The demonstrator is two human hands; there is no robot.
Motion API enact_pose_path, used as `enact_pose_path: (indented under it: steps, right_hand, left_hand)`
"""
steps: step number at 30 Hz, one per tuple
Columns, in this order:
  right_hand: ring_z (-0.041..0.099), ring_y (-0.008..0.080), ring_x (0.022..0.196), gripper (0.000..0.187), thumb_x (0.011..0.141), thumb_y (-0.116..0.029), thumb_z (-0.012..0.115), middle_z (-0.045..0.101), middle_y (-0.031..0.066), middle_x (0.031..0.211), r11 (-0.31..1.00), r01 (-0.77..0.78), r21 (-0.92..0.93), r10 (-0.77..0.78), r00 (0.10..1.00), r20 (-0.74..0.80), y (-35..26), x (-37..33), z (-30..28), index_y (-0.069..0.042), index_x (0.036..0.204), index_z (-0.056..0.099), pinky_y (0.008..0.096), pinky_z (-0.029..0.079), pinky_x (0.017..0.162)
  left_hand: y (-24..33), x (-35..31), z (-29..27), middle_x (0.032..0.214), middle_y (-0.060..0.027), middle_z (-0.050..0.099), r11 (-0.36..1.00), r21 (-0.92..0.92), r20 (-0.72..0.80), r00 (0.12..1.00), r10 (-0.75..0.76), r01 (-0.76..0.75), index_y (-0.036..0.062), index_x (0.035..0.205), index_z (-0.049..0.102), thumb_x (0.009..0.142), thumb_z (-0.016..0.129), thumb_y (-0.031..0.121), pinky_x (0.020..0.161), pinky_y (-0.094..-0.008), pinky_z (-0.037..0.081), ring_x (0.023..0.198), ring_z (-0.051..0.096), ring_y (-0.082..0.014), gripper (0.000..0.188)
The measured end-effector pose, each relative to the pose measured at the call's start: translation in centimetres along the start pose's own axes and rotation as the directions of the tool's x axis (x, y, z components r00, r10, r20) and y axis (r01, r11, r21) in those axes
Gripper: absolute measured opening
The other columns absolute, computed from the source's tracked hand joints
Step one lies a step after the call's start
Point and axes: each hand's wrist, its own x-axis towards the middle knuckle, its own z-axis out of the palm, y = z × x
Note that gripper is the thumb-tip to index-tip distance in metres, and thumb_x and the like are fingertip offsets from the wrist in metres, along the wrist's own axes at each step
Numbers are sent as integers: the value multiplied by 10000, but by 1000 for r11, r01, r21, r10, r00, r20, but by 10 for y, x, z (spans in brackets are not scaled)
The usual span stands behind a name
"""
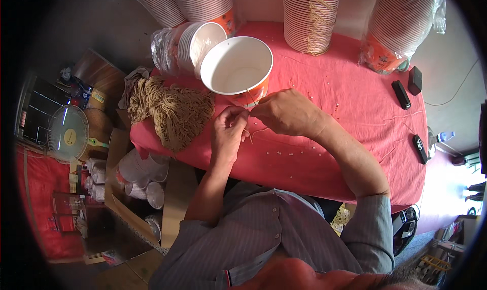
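Pinching pale cord in nearly closed left hand and right hand, before bucket, near front edge of table; likely light, limp; best gripped near ends.

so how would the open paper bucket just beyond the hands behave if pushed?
Paper bucket: probably light for its size, as nothing shows inside. Looks thin-walled, so it may flex under pressure. Being round, it could roll if knocked over.
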Motion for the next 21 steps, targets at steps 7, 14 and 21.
enact_pose_path:
  steps: [7, 14, 21]
  right_hand:
    - [746, 338, 843, 82, 907, -171, 722, 727, 107, 856, 990, 124, 59, -122, 992, -44, -9, -3, -20, -95, 939, 727, 488, 593, 723]
    - [742, 345, 846, 118, 866, -99, 794, 753, 121, 891, 983, 104, 154, -86, 989, -121, -12, -7, -44, -55, 973, 775, 468, 592, 748]
    - [746, 365, 856, 116, 904, -171, 750, 774, 125, 931, 994, 37, 105, -23, 991, -132, -2, -5, -44, -70, 958, 769, 491, 590, 753]
  left_hand:
    - [5, -4, -2, 757, 24, 651, 997, -75, 51, 998, 26, -22, 26, 1056, 726, 1037, 728, 77, 510, -220, 422, 580, 567, -43, 54]
    - [13, -5, 1, 747, 24, 651, 998, -67, 32, 999, 16, -14, 43, 1045, 722, 1034, 737, 85, 508, -218, 421, 584, 583, -47, 46]
    - [15, -9, 2, 751, 9, 649, 1000, -2, 28, 1000, -8, 8, 49, 1049, 707, 1037, 740, 94, 519, -234, 417, 587, 562, -62, 57]
